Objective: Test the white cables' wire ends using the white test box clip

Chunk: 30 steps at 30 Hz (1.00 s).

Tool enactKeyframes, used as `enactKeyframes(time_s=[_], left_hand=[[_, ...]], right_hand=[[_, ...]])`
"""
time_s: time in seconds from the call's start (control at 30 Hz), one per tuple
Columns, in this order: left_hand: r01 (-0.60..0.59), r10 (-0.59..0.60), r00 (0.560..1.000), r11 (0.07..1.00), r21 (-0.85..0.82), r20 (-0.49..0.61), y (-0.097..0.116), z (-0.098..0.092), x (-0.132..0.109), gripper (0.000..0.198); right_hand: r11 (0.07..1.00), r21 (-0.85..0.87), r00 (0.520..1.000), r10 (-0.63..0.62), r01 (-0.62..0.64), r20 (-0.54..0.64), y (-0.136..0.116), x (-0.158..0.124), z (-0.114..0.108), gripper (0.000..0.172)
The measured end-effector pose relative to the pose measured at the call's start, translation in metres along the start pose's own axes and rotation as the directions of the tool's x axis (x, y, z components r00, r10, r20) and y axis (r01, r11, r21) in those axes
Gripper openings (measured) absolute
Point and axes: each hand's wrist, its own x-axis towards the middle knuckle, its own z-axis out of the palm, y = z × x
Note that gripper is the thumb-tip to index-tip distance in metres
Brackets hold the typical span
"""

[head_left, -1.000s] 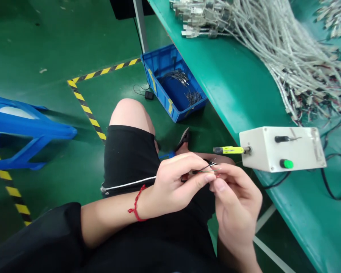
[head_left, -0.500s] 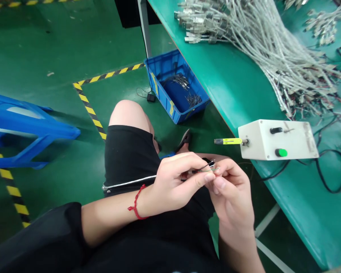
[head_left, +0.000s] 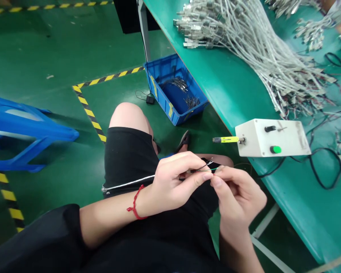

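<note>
- The left grip (head_left: 174, 182) is closed thumb against forefinger on the end of a thin grey cable (head_left: 127, 183). This makes the fine coloured wire ends (head_left: 207, 165) stick out free at its 3 o'clock.
- The right grip (head_left: 238, 191) meets them there, with thumb and forefinger narrowed onto the wire ends. Both hands work low over the lap and close under the eyes, which seems to suit such small strands.
- The rest of the grey cable trails to 9 o'clock across the thigh of the black shorts (head_left: 127, 159), so its slack is carried there. A red string bracelet (head_left: 135, 203) sits on the left wrist.
- At 2 o'clock a white box (head_left: 261, 142) stands at the edge of the green desk (head_left: 238, 94). It has a green button (head_left: 275, 149), and a yellow probe (head_left: 226, 139) points off the edge towards 9 o'clock, probably so the hands can reach it.
- At 12 o'clock a blue crate (head_left: 159, 72) sits on the floor against the desk leg. It holds two small clumps of dark wire pieces (head_left: 177, 81).
- At 1 o'clock a thick bundle of grey cables (head_left: 244, 38) lies on the desk, with its metal plugs gathered at one end.
</note>
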Motion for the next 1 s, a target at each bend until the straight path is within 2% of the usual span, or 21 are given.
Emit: enactKeyframes(time_s=[0.07, 0.13, 0.2, 0.27, 0.33, 0.4, 0.47, 0.63, 0.77, 0.83, 0.87, 0.93, 0.97, 1.0], left_hand=[[0.016, -0.016, 1.000, 1.000, -0.005, 0.003, 0.001, 0.000, 0.001, 0.011], [0.038, -0.038, 0.999, 0.999, -0.003, -0.006, 0.001, 0.000, 0.003, 0.010], [0.056, -0.056, 0.998, 0.998, 0.002, -0.027, 0.001, 0.000, 0.005, 0.010], [0.067, -0.067, 0.997, 0.998, -0.004, -0.036, 0.001, 0.000, 0.005, 0.010], [0.074, -0.074, 0.997, 0.997, -0.018, -0.030, 0.000, 0.000, 0.005, 0.010], [0.080, -0.080, 0.997, 0.996, -0.029, -0.015, -0.001, 0.000, 0.004, 0.010], [0.081, -0.082, 0.997, 0.996, -0.036, -0.001, -0.003, 0.000, 0.003, 0.011], [0.042, -0.042, 0.999, 0.999, -0.014, 0.019, -0.005, 0.000, 0.003, 0.013], [-0.012, 0.012, 1.000, 1.000, 0.024, 0.026, -0.006, -0.002, 0.004, 0.012], [-0.052, 0.050, 0.998, 0.997, 0.054, 0.034, -0.008, -0.004, 0.004, 0.012], [-0.072, 0.069, 0.997, 0.995, 0.072, 0.039, -0.009, -0.005, 0.004, 0.011], [-0.110, 0.106, 0.993, 0.989, 0.100, 0.042, -0.011, -0.006, 0.004, 0.010], [-0.127, 0.123, 0.992, 0.986, 0.106, 0.042, -0.012, -0.006, 0.004, 0.010], [-0.144, 0.140, 0.989, 0.984, 0.109, 0.045, -0.014, -0.007, 0.005, 0.010]], right_hand=[[0.980, -0.164, 0.993, -0.118, 0.115, -0.007, -0.003, 0.003, -0.002, 0.007], [0.951, -0.260, 0.983, -0.181, 0.170, -0.016, -0.004, 0.006, -0.006, 0.009], [0.930, -0.313, 0.975, -0.218, 0.195, -0.037, -0.003, 0.009, -0.010, 0.012], [0.904, -0.356, 0.965, -0.261, 0.235, -0.025, -0.001, 0.011, -0.012, 0.009], [0.869, -0.400, 0.951, -0.307, 0.291, 0.025, 0.000, 0.013, -0.012, 0.019], [0.829, -0.424, 0.927, -0.366, 0.365, 0.084, 0.000, 0.015, -0.010, 0.033], [0.786, -0.427, 0.890, -0.439, 0.448, 0.126, 0.000, 0.017, -0.007, 0.038], [0.703, -0.438, 0.821, -0.545, 0.560, 0.174, 0.002, 0.021, -0.007, 0.034], [0.696, -0.417, 0.809, -0.534, 0.585, 0.246, 0.005, 0.022, -0.012, 0.027], [0.742, -0.393, 0.839, -0.468, 0.544, 0.277, 0.004, 0.020, -0.015, 0.025], [0.796, -0.370, 0.874, -0.393, 0.479, 0.286, 0.002, 0.019, -0.016, 0.022], [0.933, -0.284, 0.946, -0.135, 0.222, 0.296, -0.001, 0.016, -0.016, 0.012], [0.977, -0.210, 0.956, 0.026, 0.038, 0.293, -0.003, 0.015, -0.015, 0.009], [0.982, -0.112, 0.937, 0.180, -0.153, 0.298, -0.004, 0.014, -0.013, 0.013]])
